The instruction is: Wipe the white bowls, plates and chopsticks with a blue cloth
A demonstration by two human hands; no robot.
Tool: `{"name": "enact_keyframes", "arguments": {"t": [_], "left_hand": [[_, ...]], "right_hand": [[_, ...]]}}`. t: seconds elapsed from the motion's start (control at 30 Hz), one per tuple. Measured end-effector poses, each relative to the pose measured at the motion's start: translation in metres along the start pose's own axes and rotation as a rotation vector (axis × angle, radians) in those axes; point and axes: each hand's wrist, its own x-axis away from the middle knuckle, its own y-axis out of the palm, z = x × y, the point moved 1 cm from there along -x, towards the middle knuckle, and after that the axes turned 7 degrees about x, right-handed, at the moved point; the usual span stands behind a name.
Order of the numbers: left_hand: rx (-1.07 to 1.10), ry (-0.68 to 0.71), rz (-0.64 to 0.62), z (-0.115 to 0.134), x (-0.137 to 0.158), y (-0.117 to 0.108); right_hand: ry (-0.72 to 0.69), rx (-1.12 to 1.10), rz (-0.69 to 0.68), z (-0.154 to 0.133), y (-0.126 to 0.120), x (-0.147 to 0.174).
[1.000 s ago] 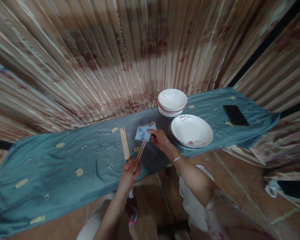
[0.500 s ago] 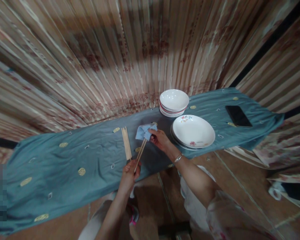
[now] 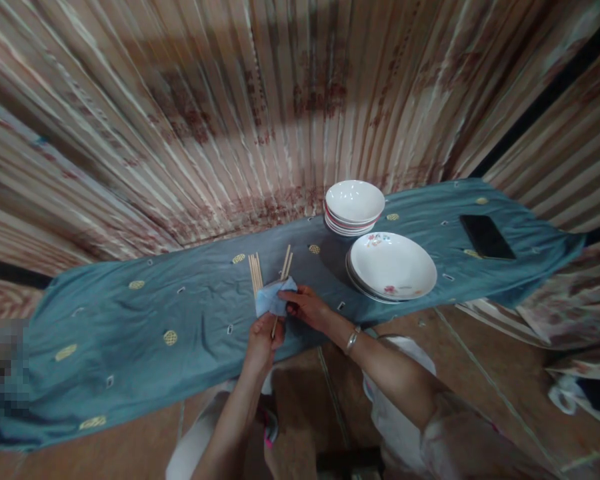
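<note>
My left hand [image 3: 266, 333] is closed around the near ends of a pair of wooden chopsticks [image 3: 287, 262], which point away from me over the table. A light blue cloth [image 3: 274, 297] is wrapped around the middle of the pair, and my right hand [image 3: 307, 307] pinches it there. The far tips stick out beyond the cloth. Just left of them lies a row of several more chopsticks [image 3: 255, 272] on the tablecloth, their near ends hidden behind the blue cloth and my left hand.
A stack of white bowls [image 3: 355, 203] stands at the back, right of centre. In front of it is a stack of floral plates [image 3: 394, 267]. A black phone [image 3: 487, 237] lies farther right on the green tablecloth [image 3: 130, 333]. A pleated curtain [image 3: 220, 120] hangs behind.
My right hand has drawn the blue cloth down the chopsticks toward my left hand, uncovering their far tips. The left hand keeps its hold. The view has shifted slightly.
</note>
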Motion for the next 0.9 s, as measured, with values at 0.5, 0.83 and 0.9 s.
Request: {"name": "enact_keyframes", "arguments": {"t": [0.5,0.83,0.9], "left_hand": [[-0.084,-0.011,0.049,0.001,-0.003,0.006],[-0.013,-0.041,0.02,0.001,-0.003,0.007],[0.003,-0.067,0.015,0.001,-0.003,0.007]], "right_hand": [[-0.106,0.074,0.066,-0.006,-0.003,0.002],[-0.093,0.03,0.113,-0.012,-0.003,0.001],[-0.09,0.017,0.139,-0.016,-0.005,-0.001]]}}
